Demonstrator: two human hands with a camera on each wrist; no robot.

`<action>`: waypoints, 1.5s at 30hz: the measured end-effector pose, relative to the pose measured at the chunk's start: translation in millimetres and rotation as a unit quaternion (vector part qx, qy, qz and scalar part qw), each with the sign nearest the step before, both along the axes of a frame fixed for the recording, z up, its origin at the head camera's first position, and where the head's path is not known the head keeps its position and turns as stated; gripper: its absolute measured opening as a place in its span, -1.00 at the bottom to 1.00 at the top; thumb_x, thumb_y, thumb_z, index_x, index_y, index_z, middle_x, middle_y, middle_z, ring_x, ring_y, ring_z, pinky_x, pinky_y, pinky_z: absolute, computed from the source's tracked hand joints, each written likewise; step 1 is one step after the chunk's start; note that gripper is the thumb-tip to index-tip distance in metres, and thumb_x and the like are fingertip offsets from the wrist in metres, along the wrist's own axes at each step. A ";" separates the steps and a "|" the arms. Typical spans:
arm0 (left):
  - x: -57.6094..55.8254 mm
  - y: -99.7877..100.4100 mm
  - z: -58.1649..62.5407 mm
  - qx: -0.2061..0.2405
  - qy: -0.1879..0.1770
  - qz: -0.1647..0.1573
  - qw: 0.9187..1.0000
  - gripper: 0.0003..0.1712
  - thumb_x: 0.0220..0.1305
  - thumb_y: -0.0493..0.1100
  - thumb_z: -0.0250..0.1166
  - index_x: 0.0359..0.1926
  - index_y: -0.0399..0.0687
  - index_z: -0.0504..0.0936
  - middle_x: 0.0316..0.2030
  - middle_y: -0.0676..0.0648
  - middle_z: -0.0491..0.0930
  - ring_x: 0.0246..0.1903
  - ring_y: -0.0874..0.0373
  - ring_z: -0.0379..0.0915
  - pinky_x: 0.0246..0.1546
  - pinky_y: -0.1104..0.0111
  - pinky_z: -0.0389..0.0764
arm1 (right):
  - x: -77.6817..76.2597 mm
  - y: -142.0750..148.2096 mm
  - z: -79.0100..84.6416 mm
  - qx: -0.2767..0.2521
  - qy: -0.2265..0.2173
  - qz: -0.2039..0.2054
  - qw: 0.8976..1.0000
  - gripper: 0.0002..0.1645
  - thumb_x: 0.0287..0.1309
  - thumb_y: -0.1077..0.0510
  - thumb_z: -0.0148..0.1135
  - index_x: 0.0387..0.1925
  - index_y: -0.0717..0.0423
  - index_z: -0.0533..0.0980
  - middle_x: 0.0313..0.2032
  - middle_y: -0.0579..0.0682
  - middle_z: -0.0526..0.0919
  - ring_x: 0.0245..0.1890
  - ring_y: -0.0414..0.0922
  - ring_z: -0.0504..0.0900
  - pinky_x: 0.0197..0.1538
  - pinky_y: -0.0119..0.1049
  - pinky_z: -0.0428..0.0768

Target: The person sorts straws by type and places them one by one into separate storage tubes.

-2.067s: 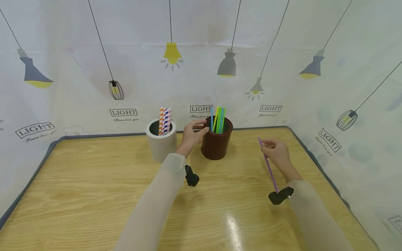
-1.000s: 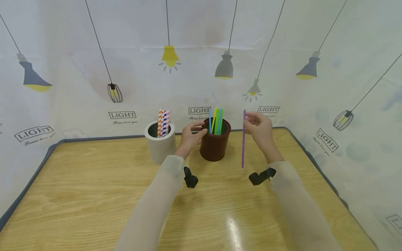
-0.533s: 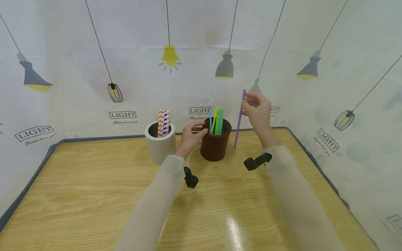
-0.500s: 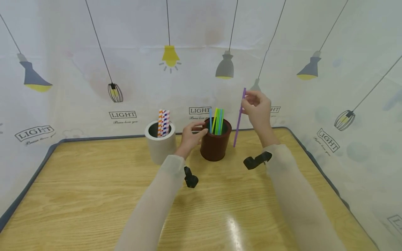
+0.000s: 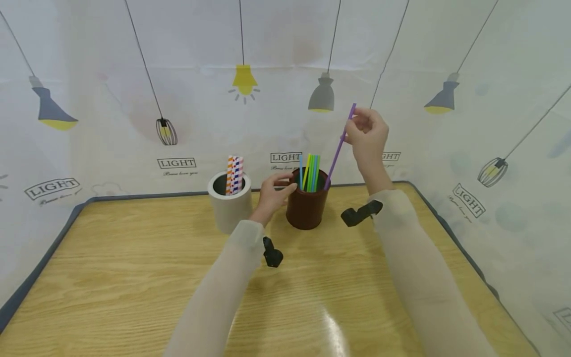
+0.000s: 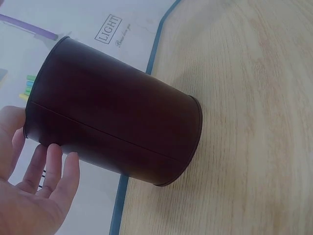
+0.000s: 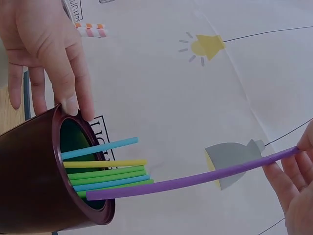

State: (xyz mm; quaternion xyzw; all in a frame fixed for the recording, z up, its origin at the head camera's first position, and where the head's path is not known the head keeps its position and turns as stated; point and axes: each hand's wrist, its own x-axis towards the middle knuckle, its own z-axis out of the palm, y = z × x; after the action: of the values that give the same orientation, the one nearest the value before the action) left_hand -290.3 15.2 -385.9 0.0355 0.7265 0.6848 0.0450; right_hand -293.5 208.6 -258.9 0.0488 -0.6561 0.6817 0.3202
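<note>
In the head view my right hand (image 5: 369, 136) pinches a purple drinking straw (image 5: 340, 145) near its upper end. The straw slants down to the left, its lower end at the right side of the brown cup's mouth; in the right wrist view that end (image 7: 98, 194) overlaps the mouth, and I cannot tell whether it is inside. My left hand (image 5: 273, 195) holds the brown cup (image 5: 305, 210) at its left rim, thumb at the edge, as the left wrist view also shows. Blue, yellow and green straws (image 5: 311, 171) stand in the upright cup.
A white cup (image 5: 231, 213) with several patterned straws (image 5: 234, 173) stands left of the left hand. Both cups are on a wooden table (image 5: 134, 277), close to its back edge. Behind it hangs a cloth (image 5: 200, 89) printed with lamps.
My right hand has lifted the purple straw and brought it left, from low at the table's right side to the brown cup's mouth. My left hand has stayed on the brown cup.
</note>
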 end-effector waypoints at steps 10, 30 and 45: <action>-0.3 0.0 -1.7 0.002 0.002 -0.005 1.000 -0.63 0.17 -0.16 0.29 0.03 0.00 0.55 -0.05 -0.16 0.44 -0.09 -0.04 0.42 -0.18 -0.01 0.54 | -11.1 2.7 -13.8 -0.011 -0.031 -0.027 0.999 -0.73 -0.05 0.47 0.09 -0.25 0.23 0.48 -0.44 -0.01 0.51 -0.49 -0.20 0.51 -0.44 -0.39 0.62; -1.1 1.3 -1.3 0.006 0.007 0.001 1.000 -0.63 0.16 -0.18 0.30 0.02 -0.04 0.56 -0.07 -0.17 0.45 -0.13 -0.04 0.46 -0.23 0.01 0.57 | -24.9 1.8 -64.8 0.022 -0.078 -0.014 0.997 -0.74 -0.06 0.49 0.06 -0.24 0.34 0.44 -0.47 -0.02 0.49 -0.51 -0.25 0.48 -0.46 -0.38 0.62; -2.6 1.6 -3.2 0.000 0.007 0.003 1.000 -0.63 0.16 -0.16 0.31 0.02 -0.02 0.56 -0.06 -0.16 0.45 -0.12 -0.03 0.46 -0.24 0.04 0.58 | -27.6 -0.3 -86.2 0.062 -0.142 0.023 0.988 -0.68 0.00 0.47 0.08 -0.12 0.42 0.40 -0.41 0.05 0.46 -0.48 -0.24 0.49 -0.37 -0.35 0.63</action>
State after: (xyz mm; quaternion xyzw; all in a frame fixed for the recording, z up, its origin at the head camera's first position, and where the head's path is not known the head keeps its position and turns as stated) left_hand -292.9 16.8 -389.1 0.0386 0.7269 0.6846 0.0380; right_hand -321.1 208.4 -345.1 -0.0138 -0.7349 0.6465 0.2045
